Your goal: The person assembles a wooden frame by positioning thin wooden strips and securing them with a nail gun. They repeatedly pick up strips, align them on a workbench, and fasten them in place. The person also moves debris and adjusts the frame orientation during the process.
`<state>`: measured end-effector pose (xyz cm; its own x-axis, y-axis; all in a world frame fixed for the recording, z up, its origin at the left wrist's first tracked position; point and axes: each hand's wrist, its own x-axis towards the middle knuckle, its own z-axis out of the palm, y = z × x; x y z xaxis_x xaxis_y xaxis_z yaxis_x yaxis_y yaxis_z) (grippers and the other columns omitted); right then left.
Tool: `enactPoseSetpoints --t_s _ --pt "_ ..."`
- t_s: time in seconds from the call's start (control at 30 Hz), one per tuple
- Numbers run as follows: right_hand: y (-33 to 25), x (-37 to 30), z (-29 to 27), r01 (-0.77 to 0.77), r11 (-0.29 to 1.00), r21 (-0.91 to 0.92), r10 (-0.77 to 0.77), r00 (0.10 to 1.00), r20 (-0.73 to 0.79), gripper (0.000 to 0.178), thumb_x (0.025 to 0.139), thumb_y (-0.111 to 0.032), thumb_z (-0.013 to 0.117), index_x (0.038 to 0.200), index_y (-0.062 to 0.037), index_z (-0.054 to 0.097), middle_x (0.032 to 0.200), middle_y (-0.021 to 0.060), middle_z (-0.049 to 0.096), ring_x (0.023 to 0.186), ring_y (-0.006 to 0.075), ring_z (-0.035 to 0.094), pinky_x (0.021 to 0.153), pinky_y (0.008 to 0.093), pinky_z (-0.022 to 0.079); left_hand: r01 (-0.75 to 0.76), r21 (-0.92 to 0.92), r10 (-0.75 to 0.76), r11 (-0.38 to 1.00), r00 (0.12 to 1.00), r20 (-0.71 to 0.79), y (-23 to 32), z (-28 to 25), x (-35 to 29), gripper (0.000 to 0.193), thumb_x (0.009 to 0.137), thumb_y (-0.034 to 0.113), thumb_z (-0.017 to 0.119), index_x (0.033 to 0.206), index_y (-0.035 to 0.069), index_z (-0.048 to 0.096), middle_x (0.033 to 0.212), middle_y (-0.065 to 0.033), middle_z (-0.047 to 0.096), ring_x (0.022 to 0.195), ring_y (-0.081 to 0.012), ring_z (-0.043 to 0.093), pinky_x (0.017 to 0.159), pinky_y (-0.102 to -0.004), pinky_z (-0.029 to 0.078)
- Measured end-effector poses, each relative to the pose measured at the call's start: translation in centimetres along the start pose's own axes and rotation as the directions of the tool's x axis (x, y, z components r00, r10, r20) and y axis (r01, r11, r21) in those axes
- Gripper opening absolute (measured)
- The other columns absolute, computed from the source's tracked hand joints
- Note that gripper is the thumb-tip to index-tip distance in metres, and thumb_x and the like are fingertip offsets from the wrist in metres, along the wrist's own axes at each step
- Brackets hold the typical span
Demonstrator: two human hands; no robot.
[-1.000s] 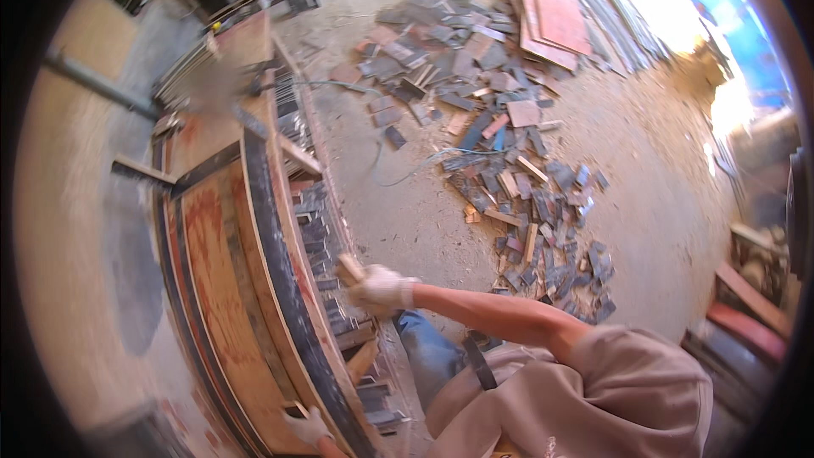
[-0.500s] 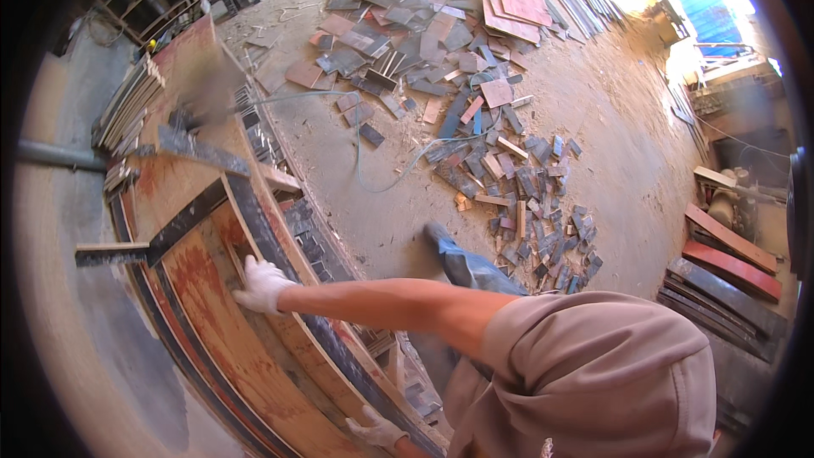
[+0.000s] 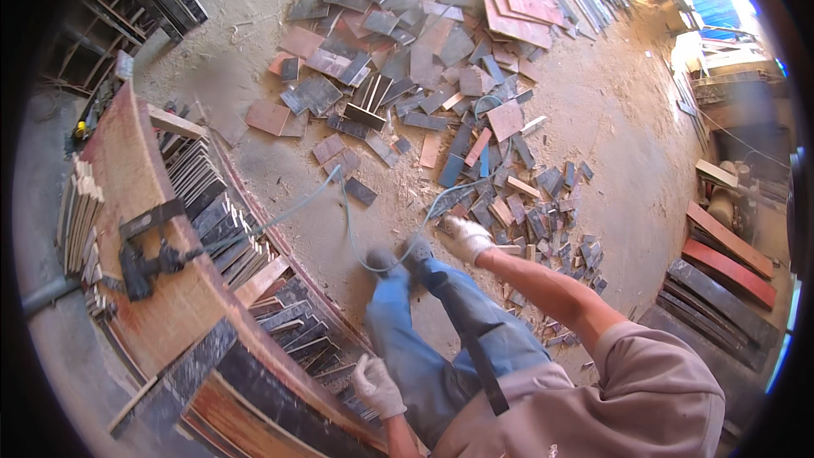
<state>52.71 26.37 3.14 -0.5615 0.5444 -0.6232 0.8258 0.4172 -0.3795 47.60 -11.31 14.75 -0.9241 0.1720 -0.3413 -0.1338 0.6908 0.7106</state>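
Both my hands wear white work gloves and are away from the curved wooden formwork. My left hand (image 3: 378, 387) hovers by the workbench's near edge in front of my left thigh, its fingers loosely bent and nothing seen in them. My right hand (image 3: 465, 240) is out ahead over the floor, beside my shoes and close to the scrap pile; motion smears its fingers. The wooden form (image 3: 242, 411), with dark curved strips and reddish stained boards, lies at lower left. A black air tool (image 3: 148, 267) rests on the bench panel (image 3: 136, 322), joined to a pale green hose (image 3: 346, 216).
A wide heap of cut plywood pieces (image 3: 415, 59) covers the floor ahead. Thin wood strips (image 3: 199, 170) are stacked along the bench. Large reddish sheets (image 3: 517, 0) lie at the back. Curved boards (image 3: 729, 276) lie at right. The hose loops across the floor near my shoes.
My right hand has left the wooden form and swung right, over the floor. My left hand has come off the form's edge. The view has turned, bringing the black air tool into plain sight.
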Motion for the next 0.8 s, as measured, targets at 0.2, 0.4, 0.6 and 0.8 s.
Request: enactPoseSetpoints --t_s 0.2,0.4,0.6,0.8 --pt "0.6 26.6 3.0 -0.041 0.978 -0.202 0.029 0.997 -0.065 0.062 0.087 -0.027 0.067 0.140 -0.0007 0.049 0.121 0.0268 0.066 0.110 0.0421 0.065 0.093 0.0505 0.052 -0.047 0.069 0.012 0.997 0.900 0.437 2.1 12.9 15.6 0.028 0.088 0.023 0.081 0.107 0.005 0.071 0.088 -0.0096 0.069 0.075 -0.0248 0.066 0.068 -0.0377 0.053" --pt "2.0 52.4 8.9 -0.013 0.944 -0.329 -0.095 0.946 -0.310 0.079 0.084 -0.028 0.072 0.148 0.0068 0.039 0.123 0.0265 0.065 0.116 0.0405 0.061 0.097 0.0490 0.049 -0.272 0.226 0.136 0.936 0.867 0.480 3.0 13.8 28.1 0.022 0.081 0.017 0.083 0.097 0.008 0.072 0.064 -0.0022 0.056 0.052 -0.0199 0.050 0.051 -0.0376 0.039" --pt "0.0 62.4 14.6 -0.018 0.964 -0.267 -0.092 0.913 -0.397 0.030 0.082 -0.029 0.075 0.102 -0.0062 0.072 0.110 0.0228 0.066 0.102 0.0392 0.063 0.091 0.0524 0.048 -0.231 0.251 0.066 0.940 0.845 0.531 6.1 13.1 34.3 0.023 0.088 0.011 0.076 0.108 0.006 0.069 0.078 -0.0083 0.061 0.060 -0.0261 0.054 0.064 -0.0422 0.048" --pt "-2.3 60.6 20.9 0.096 0.925 -0.369 -0.275 0.837 -0.473 0.100 0.072 -0.036 0.084 0.154 -0.0029 0.037 0.133 0.0291 0.049 0.123 0.0465 0.050 0.104 0.0572 0.041 -0.217 0.280 0.054 0.935 0.868 0.493 5.4 12.7 34.9 0.021 0.087 0.009 0.073 0.108 0.008 0.071 0.072 -0.0035 0.058 0.057 -0.0224 0.050 0.057 -0.0378 0.045"
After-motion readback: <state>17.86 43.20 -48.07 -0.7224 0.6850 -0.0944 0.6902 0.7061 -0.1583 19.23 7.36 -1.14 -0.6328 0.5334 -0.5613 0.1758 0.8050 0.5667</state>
